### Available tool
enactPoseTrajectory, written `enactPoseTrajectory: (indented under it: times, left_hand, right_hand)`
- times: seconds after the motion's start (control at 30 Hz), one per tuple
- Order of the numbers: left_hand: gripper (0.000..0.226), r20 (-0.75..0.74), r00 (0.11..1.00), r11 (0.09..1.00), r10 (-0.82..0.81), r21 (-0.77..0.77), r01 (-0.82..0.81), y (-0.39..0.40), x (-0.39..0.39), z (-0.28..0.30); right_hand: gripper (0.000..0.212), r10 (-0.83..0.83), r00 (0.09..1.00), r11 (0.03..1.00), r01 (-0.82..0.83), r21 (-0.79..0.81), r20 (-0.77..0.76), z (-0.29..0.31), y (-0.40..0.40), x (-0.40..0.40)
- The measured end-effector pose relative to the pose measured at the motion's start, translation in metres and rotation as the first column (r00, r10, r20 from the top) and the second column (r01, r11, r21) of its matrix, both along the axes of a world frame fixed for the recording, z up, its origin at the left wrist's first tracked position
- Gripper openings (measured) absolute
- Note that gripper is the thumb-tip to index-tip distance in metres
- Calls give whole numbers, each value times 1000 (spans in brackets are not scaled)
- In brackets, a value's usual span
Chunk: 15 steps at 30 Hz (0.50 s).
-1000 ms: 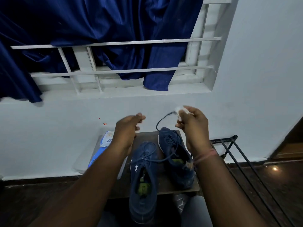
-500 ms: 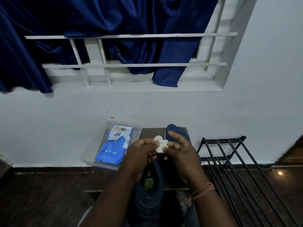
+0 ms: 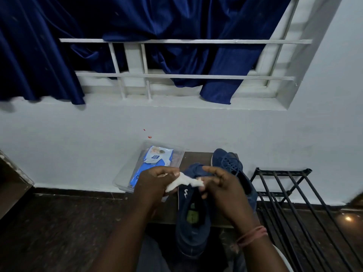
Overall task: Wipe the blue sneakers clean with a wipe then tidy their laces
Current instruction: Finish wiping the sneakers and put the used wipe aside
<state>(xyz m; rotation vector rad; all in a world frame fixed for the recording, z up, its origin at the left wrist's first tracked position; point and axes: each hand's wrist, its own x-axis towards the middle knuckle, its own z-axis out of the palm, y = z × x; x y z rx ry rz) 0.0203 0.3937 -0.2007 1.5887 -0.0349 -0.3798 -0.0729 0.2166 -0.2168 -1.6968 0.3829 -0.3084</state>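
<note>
Two blue sneakers lie side by side on a small brown board (image 3: 196,158) by the wall. The left sneaker (image 3: 193,218) points away from me, its opening facing up. The right sneaker (image 3: 227,161) is partly hidden behind my right hand. A crumpled white wipe (image 3: 183,182) is stretched between my two hands just above the left sneaker's toe. My left hand (image 3: 155,183) pinches its left end and my right hand (image 3: 222,189) pinches its right end.
A clear plastic tray (image 3: 125,179) holding a blue pack of wipes (image 3: 155,160) sits left of the board. A black metal rack (image 3: 290,195) stands to the right. The white wall and a barred window with blue curtains (image 3: 137,36) rise behind. The floor is dark.
One second ago my hands were raised and apart, the right one lifting a lace with the wipe. They have come together low over the left sneaker, both holding the wipe and pulling it wider.
</note>
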Motion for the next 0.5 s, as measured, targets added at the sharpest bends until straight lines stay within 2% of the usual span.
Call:
enactPoseTrajectory:
  times: [0.07, 0.13, 0.17, 0.2, 0.27, 0.33, 0.43, 0.5]
  left_hand:
    - [6, 38, 998, 998, 55, -21, -54, 7, -1, 1]
    - [6, 79, 996, 999, 51, -21, -49, 7, -6, 6]
    - [7, 96, 995, 999, 34, -17, -33, 4, -12, 9]
    - [9, 110, 994, 1000, 20, -16, -18, 1, -16, 12]
    - [12, 130, 991, 1000, -6, 1, 6, -5, -23, 16]
    - [14, 113, 993, 1000, -23, 2, 23, -9, -28, 17]
    - [17, 86, 995, 998, -51, 25, 49, -4, -28, 18]
    - [17, 85, 991, 992, -105, 83, 98, 3, -25, 18]
  right_hand:
    - [31, -134, 988, 991, 133, 11, 82, 0, -8, -6]
    - [22, -193, 972, 981, 189, 42, 136, 5, -9, -11]
    - [16, -169, 976, 985, 166, 35, 135, 11, -6, -15]
    - [23, -107, 988, 994, 104, 34, 111, 16, -2, -16]
    - [42, 45, 998, 986, -49, 160, 34, 26, 8, -15]
    - [39, 139, 990, 960, -138, 245, 14, 30, 14, -15]
    - [11, 113, 994, 991, -112, 73, -7, 32, 11, -19]
    - [15, 98, 995, 995, -98, 28, -9, 32, 9, -21]
